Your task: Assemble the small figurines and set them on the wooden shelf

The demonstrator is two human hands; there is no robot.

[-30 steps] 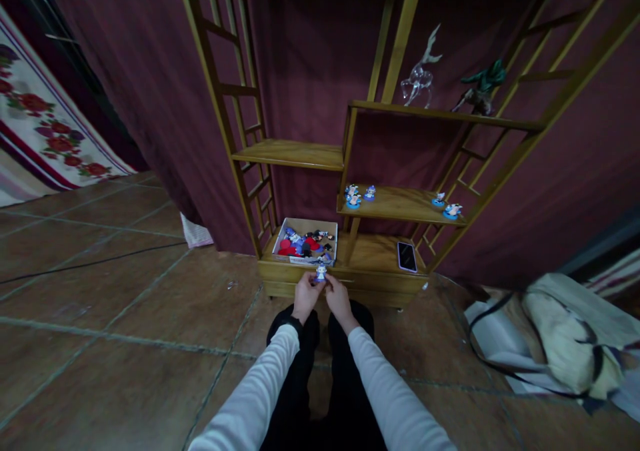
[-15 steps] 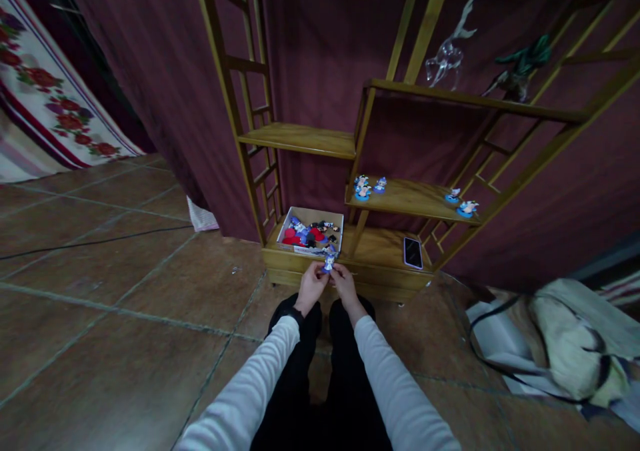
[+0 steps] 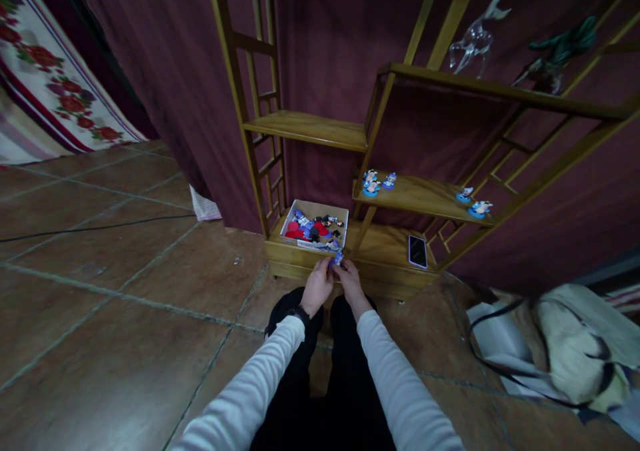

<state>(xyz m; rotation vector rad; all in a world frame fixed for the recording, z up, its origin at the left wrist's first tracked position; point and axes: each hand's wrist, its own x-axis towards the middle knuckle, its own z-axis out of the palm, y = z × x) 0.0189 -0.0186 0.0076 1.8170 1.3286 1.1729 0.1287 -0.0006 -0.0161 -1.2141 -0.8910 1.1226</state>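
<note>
Both my left hand (image 3: 319,285) and my right hand (image 3: 351,281) are closed around a small purple-and-white figurine (image 3: 337,259), held between the fingertips just in front of the cabinet. Part of the figurine is covered by my fingers. Right behind it, a cardboard box (image 3: 320,207) holds several red, purple and black figurines. On the middle shelf (image 3: 420,196), a few blue-based figurines (image 3: 371,188) and a purple figurine (image 3: 389,181) stand at the left end. Two more small figurines (image 3: 481,209) stand at its right end.
A phone (image 3: 417,251) lies on the cabinet's bottom board. A clear glass deer figure (image 3: 474,45) and a dark green sculpture (image 3: 560,52) stand on the upper shelf (image 3: 500,89). Bags (image 3: 565,344) lie on the floor at right. A black cable (image 3: 100,227) crosses the tiles at left.
The figurine has been turned and tilted between my fingers, and my hands have moved slightly right. My view has shifted a little, so the shelves sit differently in the frame.
</note>
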